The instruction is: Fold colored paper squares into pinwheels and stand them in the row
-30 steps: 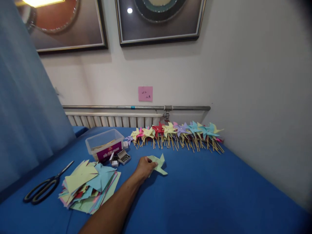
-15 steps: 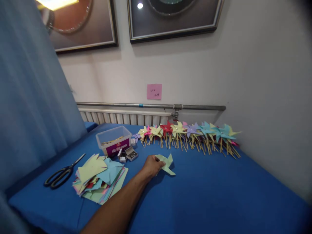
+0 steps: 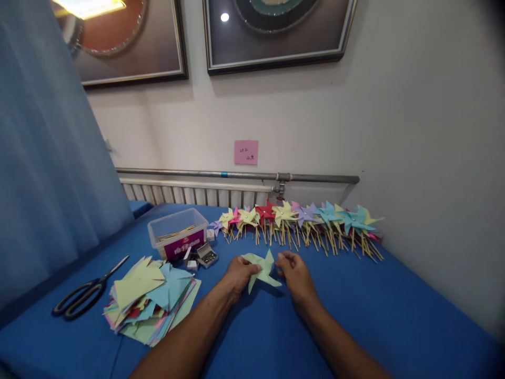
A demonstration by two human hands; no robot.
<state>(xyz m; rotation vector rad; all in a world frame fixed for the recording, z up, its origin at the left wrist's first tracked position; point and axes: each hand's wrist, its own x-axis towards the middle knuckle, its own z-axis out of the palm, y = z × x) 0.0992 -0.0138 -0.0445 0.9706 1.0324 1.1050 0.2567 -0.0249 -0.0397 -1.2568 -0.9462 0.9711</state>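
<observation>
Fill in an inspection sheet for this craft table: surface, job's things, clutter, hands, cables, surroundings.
Surface: blue tablecloth, smooth.
Job's things: pale green cut paper lying flat between the hands; stack of cut coloured papers; row of finished pinwheels on sticks along the wall.
Clutter: scissors, clear plastic box, small boxes of pins.
Hands: left hand touching the paper; right hand at its right edge.
Cables: nothing seen.
Surroundings: radiator, pink note, blue curtain, framed pictures.

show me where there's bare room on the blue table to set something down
Bare cloth on the blue table: the wide right stretch between the right hand and the wall, below the pinwheel row. Crowded at left: scissors, paper stack, plastic box, small pin boxes.
</observation>
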